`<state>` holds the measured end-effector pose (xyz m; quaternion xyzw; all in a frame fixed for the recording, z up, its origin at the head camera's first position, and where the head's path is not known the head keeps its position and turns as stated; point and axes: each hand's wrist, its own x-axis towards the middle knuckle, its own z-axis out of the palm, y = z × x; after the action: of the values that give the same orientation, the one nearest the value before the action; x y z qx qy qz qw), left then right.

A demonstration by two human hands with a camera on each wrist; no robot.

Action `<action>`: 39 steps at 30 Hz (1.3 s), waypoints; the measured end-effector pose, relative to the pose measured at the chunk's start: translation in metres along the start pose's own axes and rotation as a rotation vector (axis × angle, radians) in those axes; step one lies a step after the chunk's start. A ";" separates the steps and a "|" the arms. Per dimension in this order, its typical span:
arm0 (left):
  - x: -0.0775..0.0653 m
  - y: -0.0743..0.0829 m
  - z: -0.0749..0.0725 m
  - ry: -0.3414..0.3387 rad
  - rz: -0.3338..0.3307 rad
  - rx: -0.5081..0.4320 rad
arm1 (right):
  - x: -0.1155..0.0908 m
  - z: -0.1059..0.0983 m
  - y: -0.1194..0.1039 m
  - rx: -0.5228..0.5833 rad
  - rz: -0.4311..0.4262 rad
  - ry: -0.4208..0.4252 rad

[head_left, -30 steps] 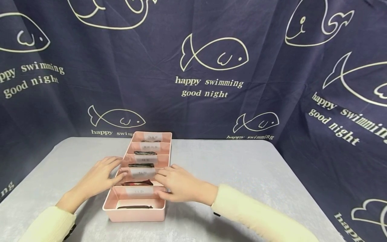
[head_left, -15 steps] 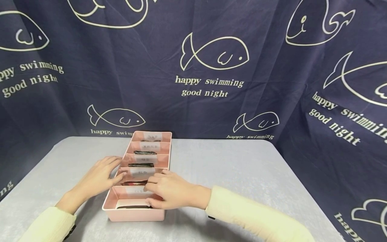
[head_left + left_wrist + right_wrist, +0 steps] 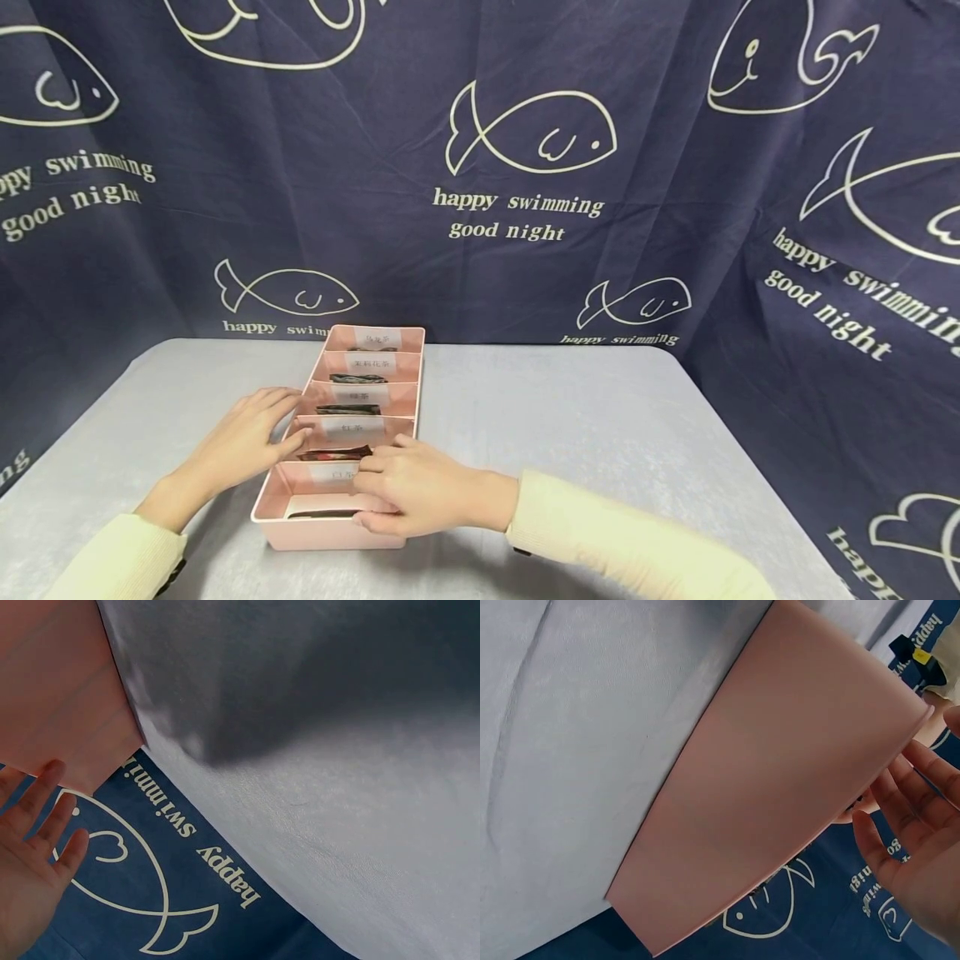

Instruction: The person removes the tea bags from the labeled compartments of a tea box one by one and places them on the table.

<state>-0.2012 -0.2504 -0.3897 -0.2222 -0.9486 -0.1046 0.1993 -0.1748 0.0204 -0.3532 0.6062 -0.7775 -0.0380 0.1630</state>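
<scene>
A long pink box (image 3: 330, 535) with several compartments, each bearing a white label with Chinese characters, stands on the table. Thin dark sachets lie inside; one sachet (image 3: 318, 514) is in the front compartment, and a red-and-dark sachet (image 3: 333, 455) sits just behind it. My left hand (image 3: 243, 437) rests at the left rim, its thumb over the edge; in the left wrist view its fingers (image 3: 56, 821) are spread beside the pink wall. Over the right side of the front compartment, my right hand (image 3: 427, 492) reaches across the rim, partly covering the front sachet. Its fingers look loosely bent in the right wrist view.
Further sachets (image 3: 348, 409) sit in the rear compartments. The grey-white table (image 3: 570, 433) extends to both sides of the box. A dark blue curtain (image 3: 525, 283) with fish drawings and lettering hangs behind and around the table.
My right hand has moved from the box's right rim leftward and toward the front, over the front compartment. My left hand has stayed in place.
</scene>
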 end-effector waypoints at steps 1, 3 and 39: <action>0.000 0.000 0.000 -0.002 0.000 0.001 | 0.000 0.000 0.000 0.001 -0.003 -0.003; 0.000 0.000 0.000 -0.003 0.001 0.003 | 0.000 0.000 -0.001 0.001 -0.008 -0.008; 0.000 -0.002 0.002 0.006 0.019 0.004 | -0.003 0.003 -0.003 0.189 -0.045 -0.006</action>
<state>-0.2024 -0.2515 -0.3916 -0.2307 -0.9461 -0.1015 0.2036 -0.1729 0.0218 -0.3577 0.6360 -0.7643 0.0303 0.1019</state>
